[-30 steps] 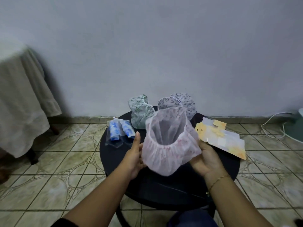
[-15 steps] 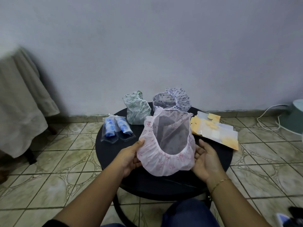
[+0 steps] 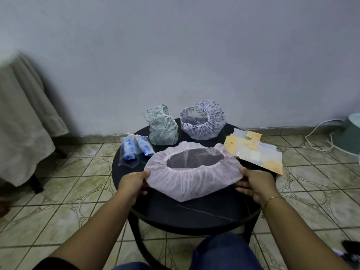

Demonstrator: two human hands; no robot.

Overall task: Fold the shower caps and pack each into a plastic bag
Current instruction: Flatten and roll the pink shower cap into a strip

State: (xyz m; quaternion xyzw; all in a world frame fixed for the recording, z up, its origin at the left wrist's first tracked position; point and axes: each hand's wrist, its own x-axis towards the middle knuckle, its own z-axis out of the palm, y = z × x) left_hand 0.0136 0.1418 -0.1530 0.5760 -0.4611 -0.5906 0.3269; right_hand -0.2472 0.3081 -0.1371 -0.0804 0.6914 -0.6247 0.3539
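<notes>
A round black table carries everything. Over its middle, the pink shower cap is stretched wide, opening up, its 2 ends pinched by the left hand and right hand, fingers curled on its rim.

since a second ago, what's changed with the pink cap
The pink cap came down from its raised, upright hold and was stretched wide over the table, its opening now facing up. The left hand and right hand moved apart, gripping opposite edges. The other caps and bags stayed put.
</notes>
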